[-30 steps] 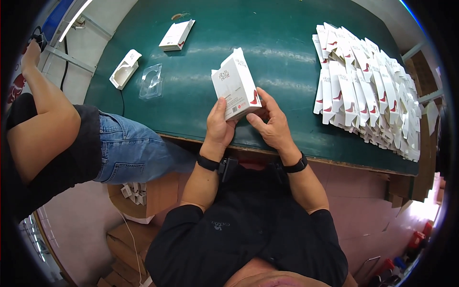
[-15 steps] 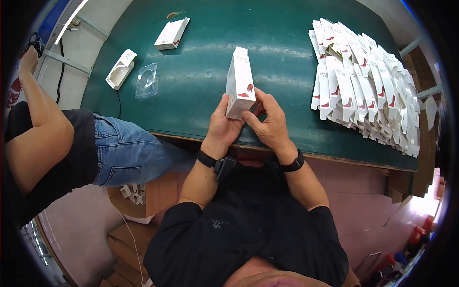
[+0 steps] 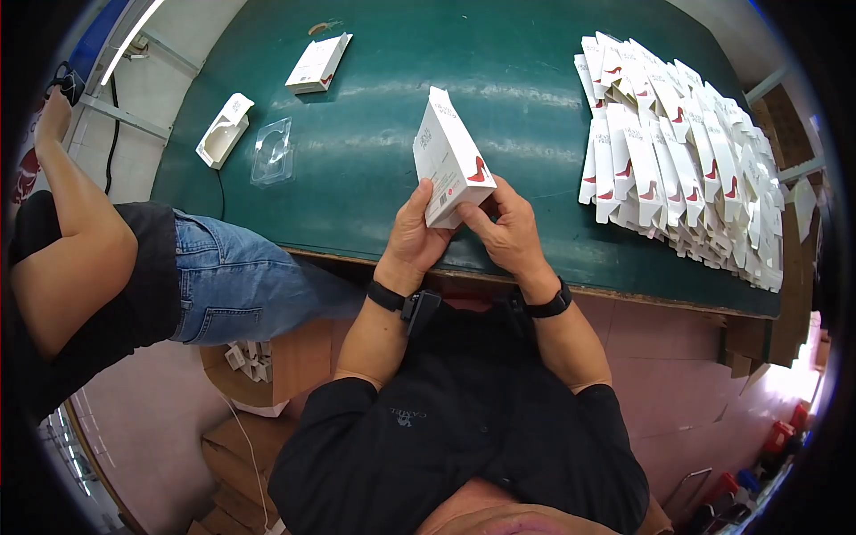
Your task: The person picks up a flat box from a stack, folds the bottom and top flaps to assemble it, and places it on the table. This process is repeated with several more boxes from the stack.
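Both my hands hold a white carton [image 3: 453,156] with a red high-heel picture on one side, over the near edge of the green table. My left hand [image 3: 415,230] grips its lower left side, the thumb along the face. From the right, my right hand [image 3: 508,230] presses its thumb on the near end, fingers behind the side. The carton leans with its far end up and to the left. Part of my fingers is hidden behind it.
A big pile of flattened white cartons [image 3: 678,143] covers the table's right side. Far left lie a closed white box [image 3: 319,64], a box with a round cutout [image 3: 223,134] and a clear plastic tray [image 3: 272,153]. A person in jeans [image 3: 241,281] stands close on my left.
The carton has been turned in my hands, so that its left face with small print now shows more. My right hand has shifted slightly with it.
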### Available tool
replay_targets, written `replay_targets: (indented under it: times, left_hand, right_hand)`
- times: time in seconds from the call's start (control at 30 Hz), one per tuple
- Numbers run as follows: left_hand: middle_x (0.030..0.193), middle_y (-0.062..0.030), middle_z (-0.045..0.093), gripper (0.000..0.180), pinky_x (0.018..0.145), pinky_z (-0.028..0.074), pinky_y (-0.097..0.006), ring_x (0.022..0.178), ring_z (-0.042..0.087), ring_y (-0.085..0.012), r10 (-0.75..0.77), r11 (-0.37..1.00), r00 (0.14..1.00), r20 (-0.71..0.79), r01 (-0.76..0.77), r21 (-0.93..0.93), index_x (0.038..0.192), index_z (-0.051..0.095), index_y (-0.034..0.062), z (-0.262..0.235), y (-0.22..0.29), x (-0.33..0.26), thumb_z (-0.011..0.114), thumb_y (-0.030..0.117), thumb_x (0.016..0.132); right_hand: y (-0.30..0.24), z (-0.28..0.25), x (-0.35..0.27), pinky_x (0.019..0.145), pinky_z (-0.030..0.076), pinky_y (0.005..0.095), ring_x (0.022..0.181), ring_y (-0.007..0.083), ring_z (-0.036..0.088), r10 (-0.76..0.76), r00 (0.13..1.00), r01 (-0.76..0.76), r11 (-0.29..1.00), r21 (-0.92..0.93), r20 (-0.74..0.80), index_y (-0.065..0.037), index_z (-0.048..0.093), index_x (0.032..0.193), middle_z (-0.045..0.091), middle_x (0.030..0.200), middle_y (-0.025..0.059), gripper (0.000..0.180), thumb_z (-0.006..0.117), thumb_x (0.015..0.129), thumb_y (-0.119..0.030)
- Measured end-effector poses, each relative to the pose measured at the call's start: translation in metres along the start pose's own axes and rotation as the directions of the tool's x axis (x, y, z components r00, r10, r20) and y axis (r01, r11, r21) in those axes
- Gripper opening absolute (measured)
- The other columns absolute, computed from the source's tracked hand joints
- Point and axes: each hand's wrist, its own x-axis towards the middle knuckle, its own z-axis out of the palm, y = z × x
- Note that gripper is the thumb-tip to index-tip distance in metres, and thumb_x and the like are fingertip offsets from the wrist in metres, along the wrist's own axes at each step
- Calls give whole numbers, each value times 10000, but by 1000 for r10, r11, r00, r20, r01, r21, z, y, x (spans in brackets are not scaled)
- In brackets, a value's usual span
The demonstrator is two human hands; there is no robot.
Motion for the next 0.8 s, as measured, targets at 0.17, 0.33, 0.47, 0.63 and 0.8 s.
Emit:
replay_targets:
  times: [0.17, 0.33, 0.47, 0.63, 0.8]
  left_hand:
    - [1338, -93, 647, 594, 1038, 519, -386, 1219, 639, -221, 96, 985, 994, 55, -103, 138, 1446, 487, 40, -4, 0, 0, 603, 455, 1037]
    - [1349, -97, 644, 613, 1044, 521, -388, 1234, 638, -221, 106, 993, 994, 11, -107, 51, 1453, 479, 32, -7, 5, 3, 622, 450, 1028]
    - [1352, -93, 644, 636, 1038, 528, -377, 1231, 643, -213, 111, 994, 994, -25, -110, 20, 1457, 476, 31, -3, 6, 2, 644, 456, 1015]
    - [1364, -92, 635, 618, 1066, 520, -402, 1255, 626, -224, 124, 990, 992, -9, -123, 63, 1468, 459, 38, 2, 5, 1, 624, 440, 1028]
    - [1367, -96, 633, 637, 1051, 531, -390, 1250, 630, -224, 183, 975, 983, -27, -178, 135, 1471, 457, 34, 5, 1, 3, 638, 444, 1019]
  right_hand:
    - [9, 7, -3, 666, 538, 311, 700, 193, 665, -42, 994, 29, 992, -125, -102, 17, 638, 1139, 704, 851, 132, 256, 729, 921, -82]
    - [7, 7, -1, 654, 539, 311, 701, 203, 674, -65, 998, 65, 997, -33, -15, 12, 638, 1146, 707, 852, 121, 253, 721, 927, -83]
    - [-2, 2, -1, 730, 562, 288, 814, 139, 685, 9, 994, -7, 1000, -24, 111, 27, 621, 1251, 729, 1012, 100, 360, 737, 922, -60]
    - [-13, 6, 2, 740, 565, 299, 846, 159, 687, -47, 994, 30, 984, -177, -95, 3, 612, 1280, 704, 1111, 104, 479, 799, 841, -45]
    - [-11, 5, 15, 732, 574, 332, 887, 232, 695, -374, 897, 240, 862, -447, -238, -29, 618, 1259, 668, 1129, 113, 550, 814, 745, -24]
